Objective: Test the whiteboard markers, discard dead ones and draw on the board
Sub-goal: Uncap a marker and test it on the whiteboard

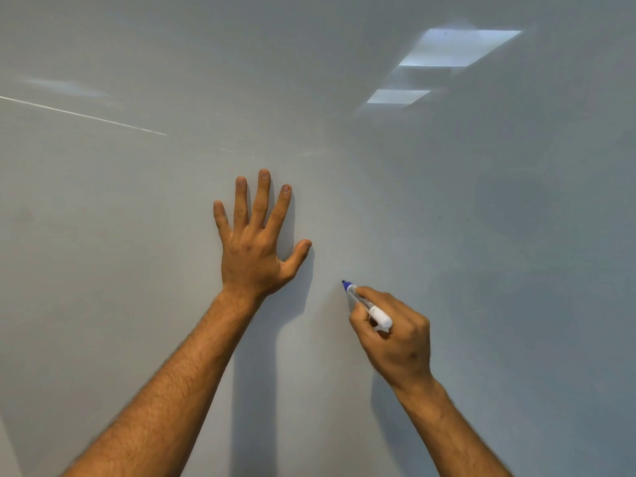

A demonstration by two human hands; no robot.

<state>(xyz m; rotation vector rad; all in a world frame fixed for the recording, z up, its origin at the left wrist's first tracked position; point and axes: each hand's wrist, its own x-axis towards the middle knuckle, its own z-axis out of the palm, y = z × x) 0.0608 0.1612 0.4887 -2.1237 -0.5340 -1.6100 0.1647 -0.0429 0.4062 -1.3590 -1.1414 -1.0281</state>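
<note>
Ink has yet to show anywhere on the whiteboard [481, 235], so testing looks barely begun: the left hand [253, 251] lies spread flat against it, while the right hand [392, 335] pinches a blue-tipped marker [366, 304] (uncapped), tip at the surface just right of the left thumb.

two bright ceiling-light reflections [447, 53] glare at upper right.

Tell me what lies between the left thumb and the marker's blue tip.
Nothing but bare whiteboard, crossed by the left hand's shadow, in the head view. No ink shows between the thumb and the blue tip of the marker.
</note>
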